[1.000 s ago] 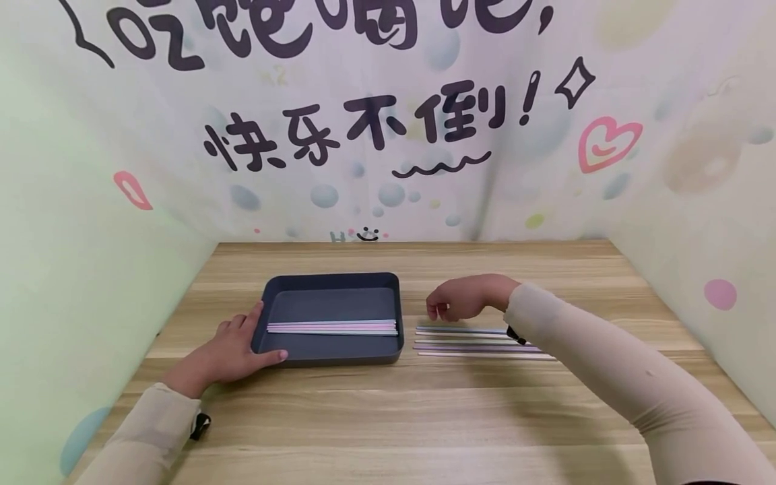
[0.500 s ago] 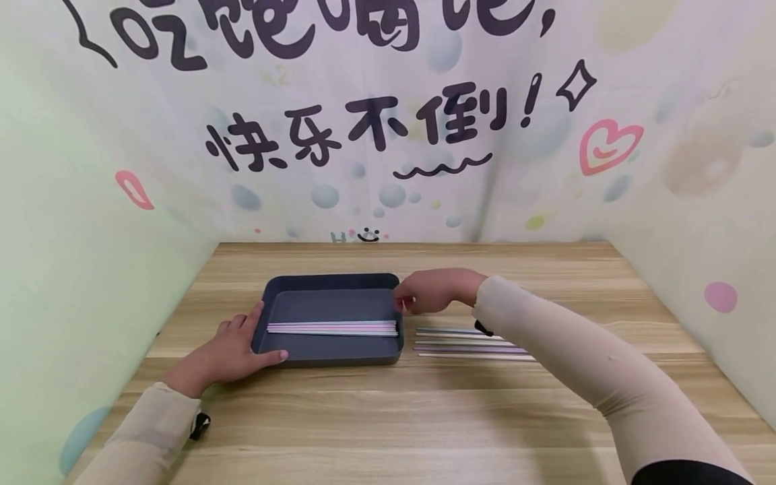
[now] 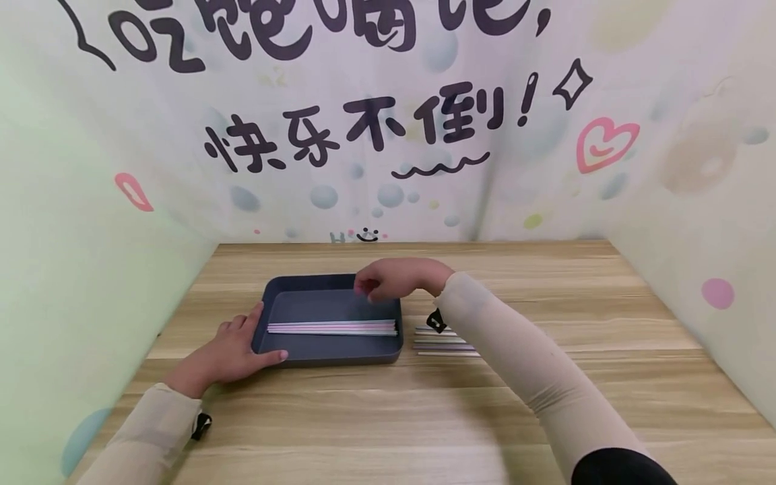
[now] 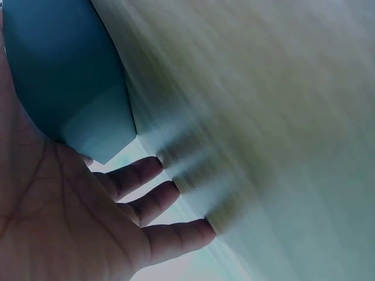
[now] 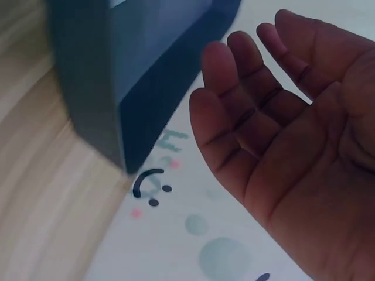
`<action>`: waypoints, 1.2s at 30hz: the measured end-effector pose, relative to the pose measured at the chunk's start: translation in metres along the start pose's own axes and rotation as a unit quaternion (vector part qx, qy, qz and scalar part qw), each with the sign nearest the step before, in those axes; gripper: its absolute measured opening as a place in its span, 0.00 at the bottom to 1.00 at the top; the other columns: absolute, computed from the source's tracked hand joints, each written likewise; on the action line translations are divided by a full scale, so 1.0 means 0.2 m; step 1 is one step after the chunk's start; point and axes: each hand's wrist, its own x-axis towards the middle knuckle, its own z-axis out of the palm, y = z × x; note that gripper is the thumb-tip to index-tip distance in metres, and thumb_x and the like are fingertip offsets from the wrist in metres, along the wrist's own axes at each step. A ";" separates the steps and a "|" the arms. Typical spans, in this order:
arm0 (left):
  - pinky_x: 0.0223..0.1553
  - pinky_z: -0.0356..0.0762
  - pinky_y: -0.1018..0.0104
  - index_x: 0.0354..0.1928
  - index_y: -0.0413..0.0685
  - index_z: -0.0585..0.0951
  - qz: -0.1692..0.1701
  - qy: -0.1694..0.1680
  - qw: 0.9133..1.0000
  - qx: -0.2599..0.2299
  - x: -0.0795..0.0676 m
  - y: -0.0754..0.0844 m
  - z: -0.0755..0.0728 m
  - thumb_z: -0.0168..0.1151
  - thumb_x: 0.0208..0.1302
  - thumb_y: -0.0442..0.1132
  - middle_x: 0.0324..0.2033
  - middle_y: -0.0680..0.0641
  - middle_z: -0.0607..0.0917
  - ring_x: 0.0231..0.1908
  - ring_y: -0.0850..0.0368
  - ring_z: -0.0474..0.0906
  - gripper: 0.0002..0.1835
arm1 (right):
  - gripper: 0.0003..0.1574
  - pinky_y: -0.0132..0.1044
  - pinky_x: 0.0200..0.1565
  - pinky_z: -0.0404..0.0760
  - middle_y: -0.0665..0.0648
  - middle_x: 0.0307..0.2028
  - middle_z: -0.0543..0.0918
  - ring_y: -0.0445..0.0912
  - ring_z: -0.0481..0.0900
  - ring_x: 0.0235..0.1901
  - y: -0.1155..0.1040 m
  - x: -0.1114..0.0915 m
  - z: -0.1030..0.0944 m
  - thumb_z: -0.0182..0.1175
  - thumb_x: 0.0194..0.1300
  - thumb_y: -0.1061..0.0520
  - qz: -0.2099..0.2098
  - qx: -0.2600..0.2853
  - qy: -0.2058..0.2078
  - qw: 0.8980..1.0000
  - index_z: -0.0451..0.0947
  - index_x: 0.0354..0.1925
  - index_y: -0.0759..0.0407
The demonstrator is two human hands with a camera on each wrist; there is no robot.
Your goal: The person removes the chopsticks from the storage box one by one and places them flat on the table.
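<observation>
A dark blue-grey rectangular tray (image 3: 342,352) lies on the table with a bundle of thin pastel sticks (image 3: 333,328) across its floor. My left hand (image 3: 233,347) rests against the tray's left side, its thumb over the front rim. In the left wrist view, the left fingers (image 4: 187,241) are extended and their tips touch the table. Over the tray's far right corner hovers my right hand (image 3: 391,277), fingers loosely bent and holding nothing. More thin sticks (image 3: 445,347) lie side by side right of the tray, partly hidden by the right sleeve.
The wooden table (image 3: 339,424) extends in front of and behind the tray. A printed cloth backdrop (image 3: 364,195) with dark lettering rises at the table's far edge. Pale walls (image 3: 60,269) stand at both sides.
My right hand has moved left, from above the loose sticks to over the tray's far right corner. The left hand, the tray and the sticks have stayed put.
</observation>
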 end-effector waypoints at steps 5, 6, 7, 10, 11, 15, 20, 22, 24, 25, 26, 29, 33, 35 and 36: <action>0.55 0.64 0.29 0.76 0.30 0.44 0.000 -0.001 1.000 0.001 0.01 0.00 -0.01 0.58 0.58 0.74 0.65 0.19 0.59 0.62 0.18 0.55 0.64 | 0.16 0.34 0.45 0.74 0.52 0.42 0.78 0.44 0.74 0.41 0.00 0.05 0.01 0.56 0.72 0.63 -0.017 0.056 0.026 0.998 0.75 0.56 0.65; 0.55 0.64 0.29 0.76 0.30 0.44 0.001 -0.002 1.000 0.003 0.01 0.00 -0.01 0.58 0.58 0.74 0.65 0.19 0.59 0.62 0.18 0.55 0.64 | 0.17 0.34 0.45 0.74 0.52 0.42 0.78 0.44 0.73 0.41 0.00 0.07 0.02 0.56 0.72 0.63 -0.019 0.064 0.028 0.997 0.75 0.56 0.65; 0.55 0.64 0.29 0.76 0.30 0.44 0.002 -0.001 1.000 0.003 0.01 0.00 -0.01 0.58 0.58 0.74 0.64 0.19 0.59 0.62 0.18 0.55 0.64 | 0.16 0.34 0.45 0.74 0.52 0.42 0.78 0.44 0.73 0.41 0.00 0.08 0.03 0.56 0.72 0.63 -0.022 0.068 0.031 0.997 0.75 0.56 0.66; 0.55 0.64 0.30 0.76 0.30 0.44 0.001 -0.002 1.000 0.002 0.01 0.00 0.00 0.58 0.58 0.74 0.65 0.19 0.60 0.62 0.18 0.56 0.64 | 0.16 0.34 0.44 0.73 0.53 0.41 0.77 0.44 0.73 0.40 -0.02 0.11 0.04 0.56 0.71 0.63 -0.024 0.069 0.037 0.997 0.76 0.55 0.66; 0.55 0.64 0.30 0.76 0.30 0.44 0.001 -0.002 1.000 0.002 0.01 0.00 0.00 0.58 0.58 0.74 0.64 0.19 0.60 0.62 0.18 0.56 0.64 | 0.16 0.34 0.44 0.73 0.53 0.41 0.77 0.45 0.73 0.41 -0.03 0.12 0.05 0.56 0.71 0.63 -0.024 0.068 0.038 0.997 0.76 0.55 0.66; 0.55 0.64 0.30 0.75 0.30 0.45 0.000 0.001 1.000 0.003 0.01 -0.01 0.01 0.58 0.57 0.75 0.64 0.19 0.60 0.61 0.19 0.56 0.65 | 0.16 0.35 0.45 0.73 0.52 0.41 0.78 0.45 0.73 0.41 -0.06 0.15 0.07 0.57 0.71 0.62 -0.025 0.035 0.052 0.998 0.77 0.55 0.64; 0.56 0.64 0.30 0.76 0.30 0.45 -0.002 0.005 1.000 0.001 0.01 -0.02 0.02 0.58 0.57 0.75 0.64 0.20 0.60 0.62 0.20 0.57 0.65 | 0.15 0.35 0.43 0.73 0.50 0.38 0.78 0.44 0.73 0.38 -0.08 0.20 0.10 0.58 0.71 0.62 -0.014 -0.023 0.085 0.996 0.79 0.54 0.61; 0.56 0.64 0.30 0.76 0.30 0.45 -0.003 0.003 1.000 -0.002 0.01 -0.02 0.02 0.58 0.56 0.75 0.64 0.20 0.60 0.61 0.20 0.57 0.65 | 0.15 0.35 0.44 0.74 0.51 0.38 0.78 0.44 0.74 0.39 -0.10 0.21 0.12 0.58 0.71 0.62 -0.011 -0.034 0.091 0.995 0.79 0.54 0.61; 0.56 0.64 0.30 0.76 0.30 0.45 -0.003 0.002 1.000 -0.002 0.01 -0.02 0.02 0.58 0.56 0.75 0.64 0.19 0.60 0.61 0.20 0.57 0.66 | 0.15 0.35 0.46 0.74 0.52 0.41 0.79 0.44 0.75 0.41 -0.11 0.22 0.13 0.59 0.71 0.61 -0.008 -0.043 0.092 0.995 0.79 0.55 0.61; 0.56 0.64 0.30 0.75 0.30 0.45 -0.003 0.001 1.000 -0.001 0.01 -0.01 0.02 0.58 0.56 0.75 0.64 0.19 0.60 0.61 0.20 0.57 0.66 | 0.16 0.35 0.47 0.75 0.52 0.43 0.80 0.44 0.75 0.42 -0.11 0.23 0.14 0.59 0.71 0.61 -0.006 -0.046 0.090 0.995 0.79 0.55 0.61; 0.56 0.64 0.30 0.75 0.30 0.45 -0.003 0.002 1.000 0.000 0.01 -0.01 0.02 0.58 0.56 0.75 0.64 0.19 0.60 0.61 0.20 0.57 0.66 | 0.16 0.35 0.48 0.75 0.52 0.45 0.80 0.44 0.76 0.43 -0.12 0.23 0.15 0.59 0.71 0.61 -0.005 -0.050 0.088 0.995 0.79 0.56 0.61; 0.56 0.65 0.31 0.75 0.29 0.45 -0.001 0.006 1.000 0.004 0.01 -0.01 0.02 0.59 0.56 0.75 0.64 0.20 0.61 0.61 0.20 0.58 0.66 | 0.16 0.35 0.49 0.75 0.54 0.47 0.81 0.44 0.77 0.45 -0.13 0.25 0.17 0.60 0.71 0.60 0.001 -0.058 0.080 0.995 0.79 0.56 0.60; 0.56 0.64 0.31 0.75 0.28 0.46 -0.001 0.004 1.000 0.001 0.00 0.00 0.01 0.59 0.55 0.75 0.64 0.20 0.61 0.62 0.19 0.57 0.66 | 0.15 0.34 0.48 0.75 0.51 0.46 0.80 0.42 0.76 0.43 -0.14 0.28 0.21 0.60 0.71 0.59 0.009 -0.064 0.063 0.996 0.79 0.55 0.58; 0.57 0.64 0.31 0.75 0.28 0.45 -0.002 -0.002 1.000 -0.004 -0.01 0.00 0.01 0.60 0.55 0.75 0.65 0.19 0.60 0.63 0.19 0.57 0.67 | 0.15 0.33 0.46 0.75 0.49 0.44 0.80 0.42 0.76 0.41 -0.15 0.29 0.23 0.61 0.71 0.58 0.013 -0.067 0.052 0.996 0.79 0.55 0.56; 0.57 0.64 0.31 0.74 0.27 0.45 -0.001 -0.005 1.000 -0.009 -0.01 0.00 0.01 0.61 0.54 0.74 0.65 0.19 0.60 0.63 0.20 0.58 0.67 | 0.14 0.33 0.45 0.75 0.48 0.42 0.80 0.42 0.76 0.40 -0.15 0.30 0.24 0.61 0.71 0.57 0.017 -0.067 0.047 0.997 0.79 0.54 0.55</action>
